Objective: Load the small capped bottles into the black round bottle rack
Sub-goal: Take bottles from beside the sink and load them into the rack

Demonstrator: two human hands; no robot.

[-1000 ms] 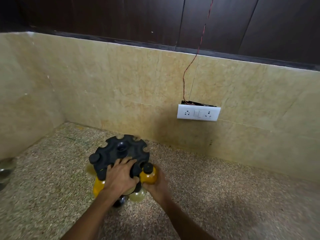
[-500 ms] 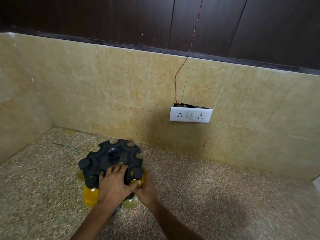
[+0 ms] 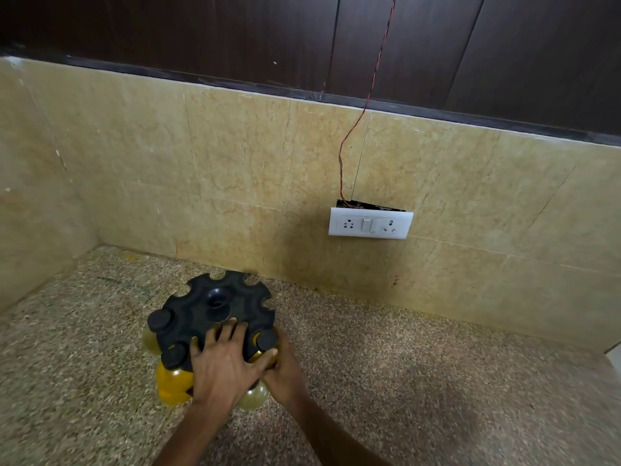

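1. The rack (image 3: 215, 311) stands on the surface (image 3: 420, 381), its near slots covered by the left hand (image 3: 223, 363), laid flat with fingers spread.
2. A bottle (image 3: 265, 346) is gripped at the rack's right edge by the right hand (image 3: 285, 371), mostly hidden.
3. Other bottles (image 3: 173, 378) hang partly hidden beneath.

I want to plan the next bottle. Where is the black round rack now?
In the head view, the black round rack stands lower left on the speckled counter, near the tiled wall, left of the white switch plate.
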